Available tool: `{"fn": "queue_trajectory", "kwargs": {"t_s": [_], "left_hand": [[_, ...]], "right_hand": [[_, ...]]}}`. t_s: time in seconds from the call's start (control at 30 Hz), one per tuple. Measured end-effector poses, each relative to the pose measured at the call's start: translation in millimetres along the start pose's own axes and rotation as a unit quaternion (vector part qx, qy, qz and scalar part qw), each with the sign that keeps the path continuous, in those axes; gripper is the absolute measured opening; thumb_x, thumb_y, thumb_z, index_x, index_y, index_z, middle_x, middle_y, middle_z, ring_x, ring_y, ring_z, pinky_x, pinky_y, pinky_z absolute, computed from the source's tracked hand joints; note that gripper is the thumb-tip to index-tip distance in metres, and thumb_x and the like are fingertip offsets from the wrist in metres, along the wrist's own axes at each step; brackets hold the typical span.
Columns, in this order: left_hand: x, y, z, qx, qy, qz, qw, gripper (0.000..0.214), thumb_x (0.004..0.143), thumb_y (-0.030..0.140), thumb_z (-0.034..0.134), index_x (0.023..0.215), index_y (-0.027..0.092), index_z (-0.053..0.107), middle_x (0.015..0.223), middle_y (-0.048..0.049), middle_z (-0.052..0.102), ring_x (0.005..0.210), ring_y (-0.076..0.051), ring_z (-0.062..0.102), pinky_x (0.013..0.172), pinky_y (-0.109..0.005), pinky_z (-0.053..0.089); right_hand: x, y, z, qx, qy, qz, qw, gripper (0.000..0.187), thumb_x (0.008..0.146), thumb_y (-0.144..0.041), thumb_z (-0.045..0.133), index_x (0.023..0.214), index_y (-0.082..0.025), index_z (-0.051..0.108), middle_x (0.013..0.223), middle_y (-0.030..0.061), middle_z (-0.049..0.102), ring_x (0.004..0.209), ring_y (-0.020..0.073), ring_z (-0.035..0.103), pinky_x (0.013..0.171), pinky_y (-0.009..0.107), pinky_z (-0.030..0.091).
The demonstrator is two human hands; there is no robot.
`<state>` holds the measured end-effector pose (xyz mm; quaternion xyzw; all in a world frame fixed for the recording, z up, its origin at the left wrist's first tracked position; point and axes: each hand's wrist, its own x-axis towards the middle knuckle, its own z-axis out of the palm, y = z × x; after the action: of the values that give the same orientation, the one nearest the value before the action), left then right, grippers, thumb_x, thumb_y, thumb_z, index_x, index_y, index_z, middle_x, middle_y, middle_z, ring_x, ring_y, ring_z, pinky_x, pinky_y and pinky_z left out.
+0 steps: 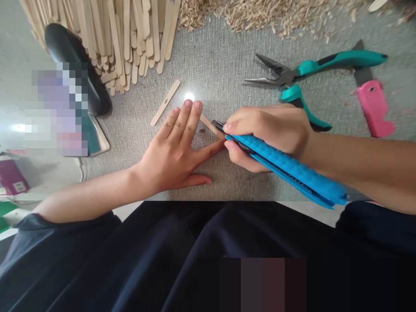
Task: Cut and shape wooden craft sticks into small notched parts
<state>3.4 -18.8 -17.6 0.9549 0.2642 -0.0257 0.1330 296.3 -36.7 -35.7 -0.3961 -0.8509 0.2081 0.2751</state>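
Observation:
My left hand (177,149) lies flat on the table, three fingers together and the index finger and thumb spread apart. Its index fingertip touches the lower end of a wooden craft stick (211,124), partly hidden by the hand. My right hand (273,132) is closed around a blue utility knife (289,167), its handle slanting down to the right. The knife's dark tip rests on or just over that stick, close to my left index finger. Up and left of my left hand lies another craft stick (165,102) with a small notch or hole at its middle.
Many craft sticks (120,39) are heaped at the top left, beside wood chips (260,15). A black case-like object (78,69) lies left, near a partly blurred phone-like item (97,136). Teal-handled pliers (292,76) and a pink-handled knife (375,106) lie at right.

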Motion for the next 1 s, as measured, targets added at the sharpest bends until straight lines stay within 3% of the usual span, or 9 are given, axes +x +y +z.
{"fn": "queue_trajectory", "kwargs": {"t_s": [0.17, 0.43, 0.67, 1.0], "left_hand": [[-1, 0, -1.6, 0.005, -0.001, 0.003, 1.0, 0.116, 0.105, 0.096, 0.058, 0.196, 0.033, 0.02, 0.206, -0.0169, 0.021, 0.188, -0.056, 0.029, 0.153, -0.077, 0.034], [-1, -1, -2.7, -0.014, 0.009, 0.001, 1.0, 0.115, 0.104, 0.096, 0.061, 0.196, 0.036, 0.025, 0.204, -0.0154, 0.027, 0.187, -0.057, 0.032, 0.152, -0.079, 0.034], [0, 0, -3.4, -0.024, -0.006, -0.005, 1.0, 0.119, 0.102, 0.097, 0.064, 0.195, 0.034, 0.028, 0.204, -0.0165, 0.026, 0.187, -0.058, 0.03, 0.153, -0.08, 0.031], [2, 1, -1.8, -0.02, -0.012, -0.005, 1.0, 0.121, 0.098, 0.1, 0.068, 0.193, 0.036, 0.03, 0.205, -0.0157, 0.024, 0.188, -0.059, 0.028, 0.153, -0.082, 0.03]], "right_hand": [[-2, -3, 0, 0.006, 0.004, 0.025, 1.0, 0.018, 0.111, -0.035, 0.063, 0.129, -0.034, 0.065, 0.095, -0.0009, 0.085, 0.075, 0.0252, 0.082, 0.068, 0.042, 0.068], [7, -5, 0, -0.001, 0.053, -0.06, 0.997, 0.023, 0.108, -0.022, 0.067, 0.127, -0.031, 0.058, 0.089, -0.0032, 0.082, 0.073, 0.0207, 0.082, 0.061, 0.035, 0.061], [5, -8, -4, 0.016, 0.087, -0.007, 0.996, 0.026, 0.106, -0.023, 0.074, 0.127, -0.033, 0.062, 0.083, -0.006, 0.081, 0.066, 0.0201, 0.077, 0.064, 0.035, 0.059], [8, -6, 0, 0.03, 0.078, -0.007, 0.996, 0.023, 0.108, -0.028, 0.072, 0.129, -0.032, 0.064, 0.079, -0.0073, 0.077, 0.06, 0.0185, 0.073, 0.059, 0.034, 0.058]]}}
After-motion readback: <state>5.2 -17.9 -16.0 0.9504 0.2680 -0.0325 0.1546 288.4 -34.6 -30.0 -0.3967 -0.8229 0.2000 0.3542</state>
